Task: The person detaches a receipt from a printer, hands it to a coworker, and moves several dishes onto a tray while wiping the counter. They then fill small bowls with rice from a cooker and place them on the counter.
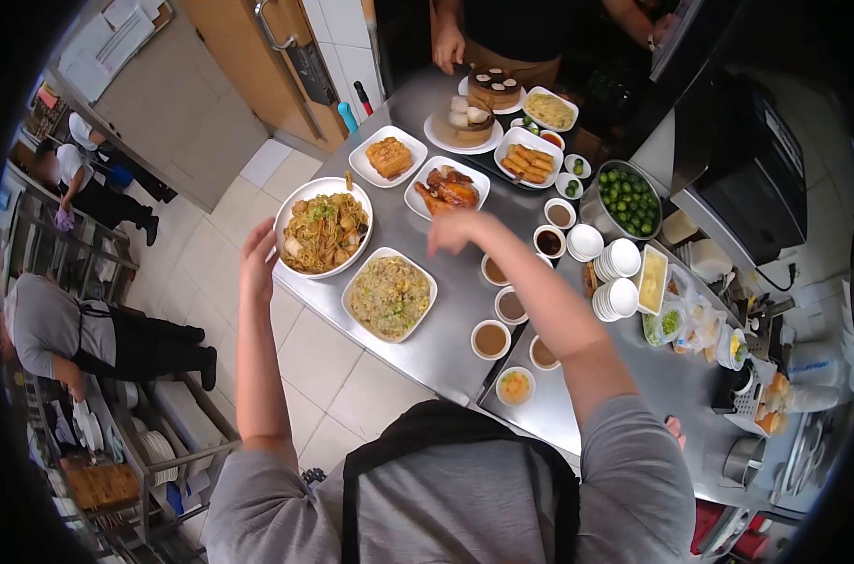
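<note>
My left hand (258, 256) is at the left rim of a round white bowl of noodles (326, 233), fingers slightly spread; whether it touches the rim I cannot tell. My right hand (453, 232) reaches over the steel counter, just below a plate of roast chicken (448, 188), its fingers pointing down and partly hidden. Nearer me lies a square dish of fried rice (389, 294). Behind the noodles sits a plate with a golden fried block (388, 158).
Sauce cups (491, 339), bamboo steamers (465, 127), spring rolls (527, 164), a pot of green limes (628, 202) and stacked white cups (615, 299) crowd the right. A person's hand (449, 49) is behind the counter; other people (75, 329) stand at left.
</note>
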Motion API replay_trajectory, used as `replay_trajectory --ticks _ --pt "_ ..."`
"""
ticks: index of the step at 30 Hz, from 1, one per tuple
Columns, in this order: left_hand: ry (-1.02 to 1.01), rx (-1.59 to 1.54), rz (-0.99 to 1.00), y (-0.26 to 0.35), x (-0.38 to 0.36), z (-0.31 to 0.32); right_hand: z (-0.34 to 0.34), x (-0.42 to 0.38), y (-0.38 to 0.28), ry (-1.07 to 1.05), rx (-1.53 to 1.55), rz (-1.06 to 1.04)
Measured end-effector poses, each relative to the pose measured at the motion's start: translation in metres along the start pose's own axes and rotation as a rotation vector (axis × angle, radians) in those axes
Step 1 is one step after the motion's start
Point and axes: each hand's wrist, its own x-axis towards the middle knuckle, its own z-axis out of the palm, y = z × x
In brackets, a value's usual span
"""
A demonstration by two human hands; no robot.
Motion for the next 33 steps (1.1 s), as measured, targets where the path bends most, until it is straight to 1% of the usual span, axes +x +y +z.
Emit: replay_trajectory --ticks 1,2,3,4,6,7,8,10,11,12,14,15,17,20,21,22,24,25,26,28,29,31,32,33 --pt "-0.004 0.000 0.005 -0.005 -0.009 -0.004 -0.036 -0.024 -0.024 0.222 -0.041 0.561" --pt "0.022 0.001 -0.022 -0.012 -0.017 -0.008 -0.073 -0.053 -0.062 0.477 0.192 0.786" --pt "0.048 0.002 -0.047 -0.018 -0.024 -0.011 -0.085 -0.064 -0.063 0.367 0.142 0.793" --pt "0.047 0.001 -0.042 -0.024 -0.031 -0.014 -0.081 -0.064 -0.054 0.371 0.140 0.793" --pt "0.074 -0.024 -0.065 -0.034 -0.045 -0.020 -0.060 -0.050 -0.024 0.424 0.128 0.705" --pt "0.082 -0.025 -0.082 -0.039 -0.052 -0.023 -0.058 -0.044 -0.013 0.305 0.278 0.707" --pt "0.083 -0.026 -0.080 -0.043 -0.058 -0.028 -0.055 -0.037 -0.002 0.305 0.276 0.706" --pt "0.093 0.011 -0.118 -0.051 -0.068 -0.037 -0.056 -0.023 0.012 0.476 0.413 0.792" --pt "0.101 0.003 -0.125 -0.051 -0.075 -0.039 -0.040 -0.007 0.038 0.577 0.213 0.778" --pt "0.105 0.001 -0.120 -0.054 -0.080 -0.044 -0.048 -0.004 0.047 0.569 0.416 0.829" --pt "0.139 0.017 -0.139 -0.059 -0.087 -0.052 -0.040 0.014 0.076 0.678 0.413 0.928" --pt "0.149 0.018 -0.144 -0.061 -0.091 -0.055 -0.044 0.018 0.080 0.683 0.412 0.926" --pt "0.152 0.024 -0.152 -0.061 -0.097 -0.060 -0.051 0.025 0.087 0.775 0.381 1.107" --pt "0.172 0.033 -0.155 -0.064 -0.106 -0.072 -0.035 0.039 0.127 0.752 0.434 1.126" --pt "0.184 0.027 -0.162 -0.066 -0.108 -0.076 -0.038 0.039 0.121 0.776 0.344 1.093" --pt "0.195 0.020 -0.172 -0.068 -0.109 -0.080 -0.045 0.040 0.118 0.781 0.343 1.088" --pt "0.207 0.026 -0.174 -0.068 -0.110 -0.084 -0.055 0.033 0.109 0.777 0.385 1.170" --pt "0.207 0.006 -0.178 -0.067 -0.111 -0.084 -0.050 0.037 0.119 0.711 0.320 1.145" --pt "0.205 -0.014 -0.186 -0.068 -0.112 -0.083 -0.047 0.035 0.119 0.706 0.318 1.150" --pt "0.185 -0.015 -0.183 -0.067 -0.110 -0.078 -0.053 0.027 0.094 0.725 0.265 0.994" --pt "0.173 -0.014 -0.176 -0.066 -0.107 -0.075 -0.054 0.029 0.080 0.827 0.247 0.933" --pt "0.142 -0.020 -0.165 -0.061 -0.102 -0.063 -0.050 0.021 0.033 1.005 0.198 0.682" --pt "0.114 -0.023 -0.151 -0.059 -0.100 -0.056 -0.045 0.013 0.014 0.942 0.367 0.551" --pt "0.094 -0.022 -0.150 -0.059 -0.096 -0.049 -0.022 0.011 0.008 0.817 0.172 0.483"
